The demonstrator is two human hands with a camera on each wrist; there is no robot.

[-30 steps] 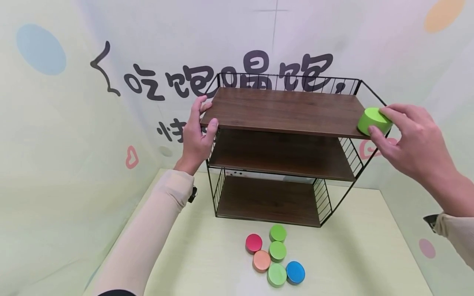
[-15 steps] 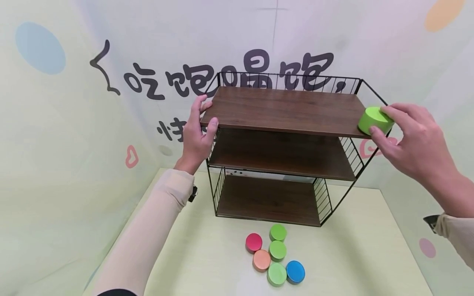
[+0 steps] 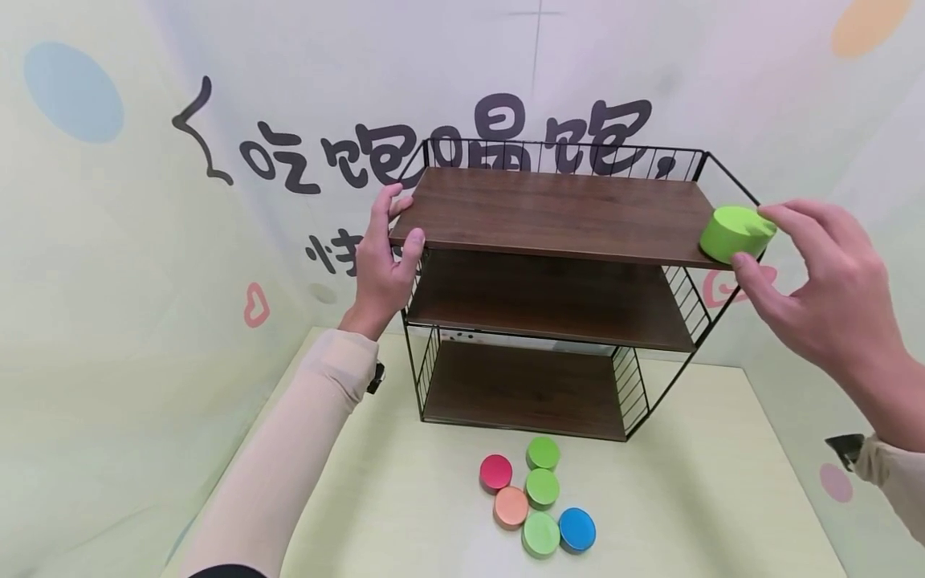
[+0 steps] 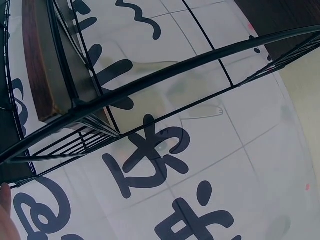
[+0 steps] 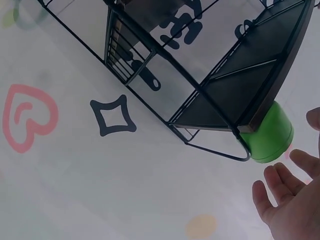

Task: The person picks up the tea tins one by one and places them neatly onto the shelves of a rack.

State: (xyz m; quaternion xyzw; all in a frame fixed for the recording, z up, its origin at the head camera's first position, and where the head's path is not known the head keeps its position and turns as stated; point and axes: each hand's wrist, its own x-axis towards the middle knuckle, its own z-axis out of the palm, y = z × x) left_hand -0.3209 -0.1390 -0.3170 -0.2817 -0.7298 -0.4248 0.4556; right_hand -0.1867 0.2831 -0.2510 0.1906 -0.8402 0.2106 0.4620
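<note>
A three-tier rack (image 3: 564,217) with dark wood shelves and a black wire frame stands on the table. My left hand (image 3: 386,269) grips the left end of its top shelf, thumb at the front edge. A bright green round block (image 3: 733,237) sits at the front right corner of that shelf, slightly over the edge. Just right of it is my right hand (image 3: 838,281), fingers spread. The right wrist view shows a gap between those fingers and the green block (image 5: 272,135). Only a sliver of the left hand (image 4: 6,215) appears in the left wrist view.
Several round blocks lie on the table (image 3: 361,498) before the rack: a red one (image 3: 495,474), an orange one (image 3: 511,507), a blue one (image 3: 577,530) and green ones (image 3: 543,488). A printed cloth wall (image 3: 325,72) closes in the back and sides.
My right hand has let go of the green block and drawn slightly to the right. The block stays on the shelf corner. The left hand keeps its grip.
</note>
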